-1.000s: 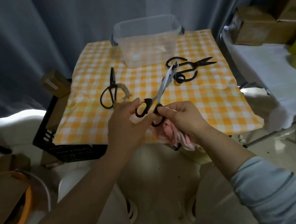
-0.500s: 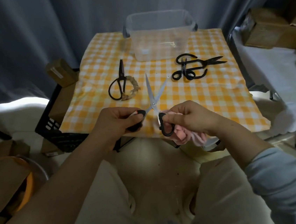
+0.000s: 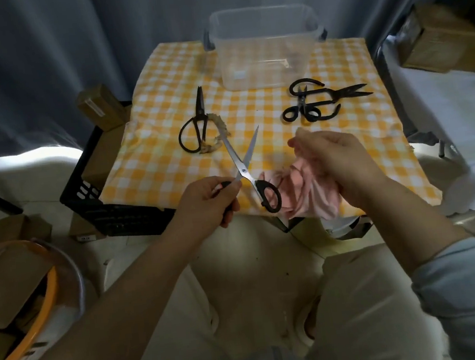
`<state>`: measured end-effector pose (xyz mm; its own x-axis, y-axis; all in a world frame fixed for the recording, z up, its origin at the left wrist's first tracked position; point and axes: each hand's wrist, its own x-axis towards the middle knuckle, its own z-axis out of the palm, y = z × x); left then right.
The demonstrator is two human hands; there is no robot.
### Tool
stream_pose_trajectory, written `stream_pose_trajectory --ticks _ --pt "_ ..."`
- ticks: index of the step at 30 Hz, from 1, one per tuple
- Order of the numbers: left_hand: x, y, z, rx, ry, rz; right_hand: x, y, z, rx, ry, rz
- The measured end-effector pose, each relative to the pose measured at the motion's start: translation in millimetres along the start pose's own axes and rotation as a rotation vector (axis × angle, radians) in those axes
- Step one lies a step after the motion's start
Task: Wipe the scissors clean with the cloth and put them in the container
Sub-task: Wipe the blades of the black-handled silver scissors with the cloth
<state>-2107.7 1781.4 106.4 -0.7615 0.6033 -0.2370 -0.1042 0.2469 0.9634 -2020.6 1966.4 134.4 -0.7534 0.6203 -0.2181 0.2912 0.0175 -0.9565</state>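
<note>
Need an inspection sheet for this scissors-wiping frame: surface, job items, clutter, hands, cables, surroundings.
Surface: yellow-and-white checked tablecloth, slightly rumpled.
Job's things: silver-bladed scissors with black handles, blades open, held over the near edge; pink cloth, bunched; clear plastic container at the far edge, no scissors seen inside; black scissors with a wrapped handle lying left; two overlapping black scissors lying right.
Clutter: black plastic crate and cardboard boxes left of the table.
Grippers: left hand grips one scissor handle; right hand holds the cloth, not on the scissors.
Cables: nothing seen.
Surroundings: grey curtain behind; orange hoop lower left.
</note>
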Motion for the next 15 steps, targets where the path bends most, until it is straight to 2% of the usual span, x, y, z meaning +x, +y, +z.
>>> stream_pose_trajectory --ticks 2,4,7,8,15 --pt "-2.1 -0.8 3.9 -0.004 0.023 0.020 -2.1 -1.2 4.4 0.121 -0.026 0.019" --pt "-3.8 -0.6 7.7 0.005 0.033 0.042 -10.1 -0.3 12.0 0.136 -0.063 -0.054" --pt "-5.2 -0.8 11.4 0.019 0.041 0.088 -14.5 11.8 22.4 -0.131 -0.062 -0.359" --pt "-5.4 -1.0 12.2 0.026 0.043 0.106 -15.2 15.0 25.2 -0.161 -0.065 -0.408" --pt "-5.7 -4.2 17.0 0.066 0.075 0.167 -14.8 24.4 39.3 -0.129 -0.021 -0.456"
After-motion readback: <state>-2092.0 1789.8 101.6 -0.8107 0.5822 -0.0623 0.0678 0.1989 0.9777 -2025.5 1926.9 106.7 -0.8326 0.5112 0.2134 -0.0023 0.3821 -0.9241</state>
